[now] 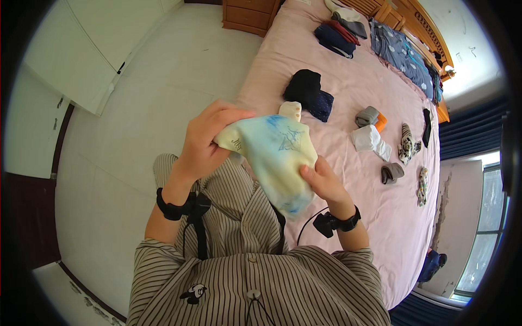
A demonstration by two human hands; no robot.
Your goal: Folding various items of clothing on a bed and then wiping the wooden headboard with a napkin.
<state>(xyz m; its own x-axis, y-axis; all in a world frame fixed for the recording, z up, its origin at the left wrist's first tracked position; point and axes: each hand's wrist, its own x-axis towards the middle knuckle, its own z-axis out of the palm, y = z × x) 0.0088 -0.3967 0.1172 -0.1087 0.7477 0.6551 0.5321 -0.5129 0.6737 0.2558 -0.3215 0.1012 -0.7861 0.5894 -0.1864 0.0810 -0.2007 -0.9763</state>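
Observation:
A pale yellow and blue tie-dyed cloth point(273, 150), with printed marks, is stretched between my two hands above my lap. My left hand point(208, 138) grips its upper left corner. At its right edge, my right hand point(324, 179) pinches the cloth with the thumb on top. The lower end hangs down loose; what kind of garment it is, I cannot tell. Just beyond it on the bed lies a cream bundle with buttons point(290, 111), beside a folded black cloth point(304, 86) and a dark blue dotted cloth point(321, 106).
On the pink bedsheet point(261, 81) to the right are a grey bundle point(366, 116), white cloths point(366, 138), a brown-grey bundle point(392, 173) and a patterned cloth point(408, 146). Folded clothes point(336, 38) are stacked near the headboard. A wooden drawer unit point(246, 14) stands beyond the bed.

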